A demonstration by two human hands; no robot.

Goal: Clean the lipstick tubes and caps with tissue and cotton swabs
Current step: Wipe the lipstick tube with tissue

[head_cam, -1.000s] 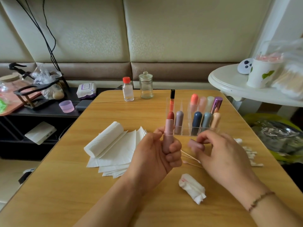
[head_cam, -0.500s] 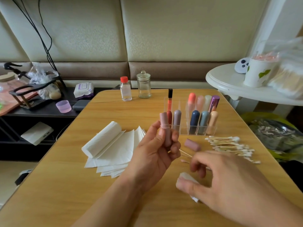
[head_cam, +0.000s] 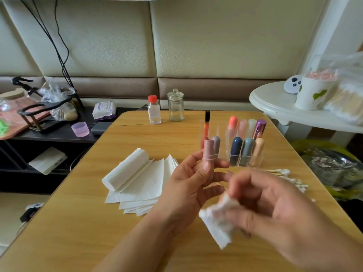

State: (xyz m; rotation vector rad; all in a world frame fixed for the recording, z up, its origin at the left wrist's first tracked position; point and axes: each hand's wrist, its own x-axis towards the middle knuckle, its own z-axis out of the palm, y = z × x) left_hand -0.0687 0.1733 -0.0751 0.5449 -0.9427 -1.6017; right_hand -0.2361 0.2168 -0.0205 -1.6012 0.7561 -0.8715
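Wooden table (head_cam: 82,222), padded beige wall (head_cam: 216,40), possibly upholstered

Nine lipsticks (head_cam: 236,148), two bottles (head_cam: 154,109), two hands (head_cam: 188,185).

Both forearms are bare, with no sleeves in view; the left hand (head_cam: 193,185) and right hand (head_cam: 275,211) wear no gloves or rings.

Wooden table (head_cam: 82,222) with tissues (head_cam: 141,185), swabs (head_cam: 290,179).
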